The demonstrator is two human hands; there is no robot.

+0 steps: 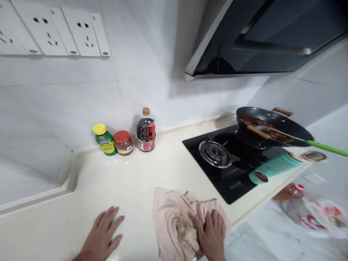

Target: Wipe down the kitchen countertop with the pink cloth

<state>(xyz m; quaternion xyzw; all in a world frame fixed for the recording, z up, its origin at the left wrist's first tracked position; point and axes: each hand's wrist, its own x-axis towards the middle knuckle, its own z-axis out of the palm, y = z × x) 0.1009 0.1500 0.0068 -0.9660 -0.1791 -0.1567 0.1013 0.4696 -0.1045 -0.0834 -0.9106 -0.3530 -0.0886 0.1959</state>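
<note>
A pink cloth (170,214) with brown stains lies crumpled on the pale countertop (133,181). My right hand (212,232) rests on its right side, the fingers close together and bent into the fabric, the thumb a little apart. Well to the left of the cloth, my left hand (102,235) lies palm down on the counter with its fingers spread and nothing in it.
Against the wall stand a green jar with yellow lid (105,141), a red-lidded jar (123,143) and a dark sauce bottle (146,132). A wok (296,130) with food and a green-handled spatula (326,148) sits on the gas stove (228,181); a teal cylinder (277,166) lies along its front edge.
</note>
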